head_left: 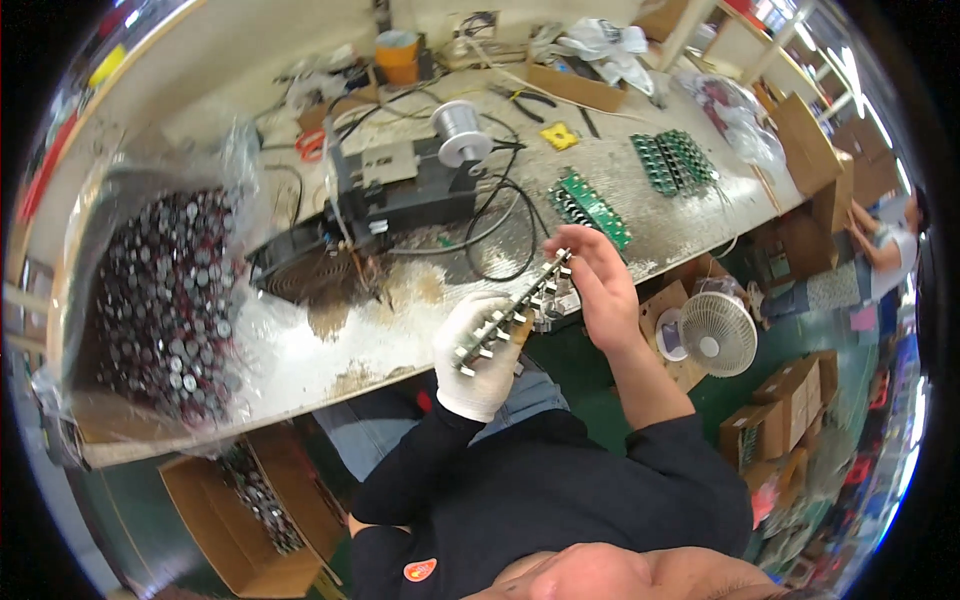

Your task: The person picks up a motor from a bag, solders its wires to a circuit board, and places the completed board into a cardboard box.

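Note:
My left hand (478, 375), in a white glove, is closed around the lower end of a circuit board panel (513, 312). The panel is tilted nearly edge-on, and a row of small white and metal parts sticks out along it. At its upper end my bare right hand (603, 295) grips the board with its fingers; part of that grip is hidden. Just beyond the right hand, another green circuit board panel (588, 208) lies on the bench. A stack of green boards (672, 163) sits farther right.
A plastic-lined box of small round parts with red wires (175, 300) stands left. Behind my hands are a dark soldering machine (400, 200), a solder wire spool (461, 132), cables and pliers (523, 97). A fan (712, 335) and a person (885, 250) are at right.

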